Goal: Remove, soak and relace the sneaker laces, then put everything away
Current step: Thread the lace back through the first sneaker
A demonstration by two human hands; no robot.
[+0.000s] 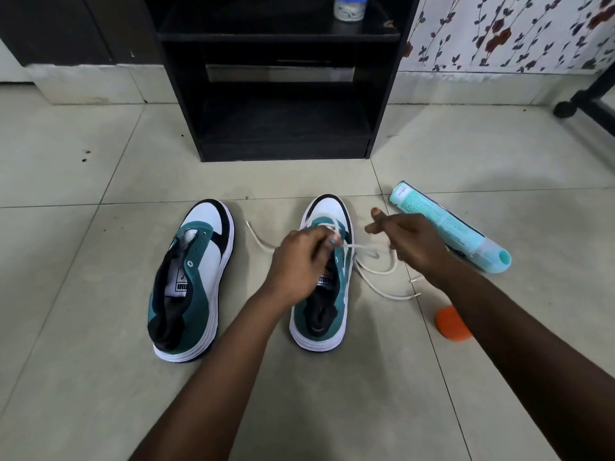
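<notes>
- The white lace point(372, 281) is threaded through the right sneaker point(327, 277) on the floor tiles point(100, 394), its loose ends trailing on both sides.
- It looks soft, light and limp; the stiff tips seem the best place to pinch.
- The left hand point(299, 261) pinches the lace at the eyelets; the right hand point(409, 241) grips a strand.
- The left sneaker point(193, 281) lies unlaced, with a teal spray can point(446, 227) and an orange cap point(451, 324) nearby.

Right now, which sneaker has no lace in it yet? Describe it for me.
Start at the black cabinet; two sneakers lie on the floor before it. It is the left sneaker, apart from both hands, with empty eyelets, while the right sneaker carries a white lace.
</notes>
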